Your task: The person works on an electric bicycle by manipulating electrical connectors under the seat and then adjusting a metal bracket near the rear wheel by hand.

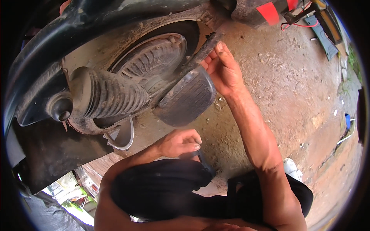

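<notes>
1. R hand [224, 71]: just R of & slightly abv the ribbed dark plate [187, 98]; fingers narrow, curled in against the edge of the dirt-caked bar [203, 54], thumb alongside. Can't tell if it's a firm grip.
2. L hand [179, 142]: below the plate, apart from it, nr the black-clothed knee [162, 184]. Fingers bent, gap to thumb narrow; underside hidden/blurry, can't tell if anything's held.
3. Bar: slants up & R from behind the plate's upper edge, toward the dark underside of the vehicle.
4. Wheel [152, 57]: up-L of the plate, dusty, w/ radial ribs & dark tyre.
5. Ribbed bellows boot [115, 94]: L of the plate, on its side, dirty.
6. Pale curved bracket [130, 136]: down-L of the plate, below the boot.
7. Black curved body panel [77, 23]: far up-L of the plate.
8. Red patch [268, 14] on a dark part, up-R of the plate; red wire [306, 25] farther R.
9. Brown dirt ground [291, 96]: under & R of the plate.
</notes>
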Motion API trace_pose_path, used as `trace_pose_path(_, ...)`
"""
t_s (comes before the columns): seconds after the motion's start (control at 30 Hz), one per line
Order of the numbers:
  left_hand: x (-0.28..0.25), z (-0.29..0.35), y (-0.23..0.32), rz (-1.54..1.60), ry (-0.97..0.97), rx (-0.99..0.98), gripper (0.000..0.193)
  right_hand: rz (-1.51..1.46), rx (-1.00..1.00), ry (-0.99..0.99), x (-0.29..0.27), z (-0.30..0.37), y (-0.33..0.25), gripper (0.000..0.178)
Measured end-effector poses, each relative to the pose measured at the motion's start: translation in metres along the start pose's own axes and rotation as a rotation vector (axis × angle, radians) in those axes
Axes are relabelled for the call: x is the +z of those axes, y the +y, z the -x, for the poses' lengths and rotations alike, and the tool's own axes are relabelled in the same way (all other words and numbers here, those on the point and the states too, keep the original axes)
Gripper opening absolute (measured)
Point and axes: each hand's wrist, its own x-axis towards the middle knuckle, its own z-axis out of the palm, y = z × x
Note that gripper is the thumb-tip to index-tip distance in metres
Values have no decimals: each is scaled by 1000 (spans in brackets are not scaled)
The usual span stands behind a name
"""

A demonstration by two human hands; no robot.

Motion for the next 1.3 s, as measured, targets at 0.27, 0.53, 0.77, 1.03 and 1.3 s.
trace_pose_path(0.27, -1, -2, 4, 66, -21, 9, 21, 9, -91, 184, 17, 9, 9, 10)
trace_pose_path(0.53, -5, 6, -10, 130, -11, -91, 22, 75, -51, 203, 8, 9, -10, 27)
trace_pose_path(0.77, -3, 2, -2, 84, -8, -99, 25, 147, 68, 107, -3, -8, -46, 20)
trace_pose_path(1.03, 3, 4, -9, 116, 26, -38, 23, 2, 200, -94, -16, -27, -38, 18)
trace_pose_path(1.3, 3, -5, 0, 107, -22, -71, 17, 199, 45, -195, -29, -24, -26, 24)
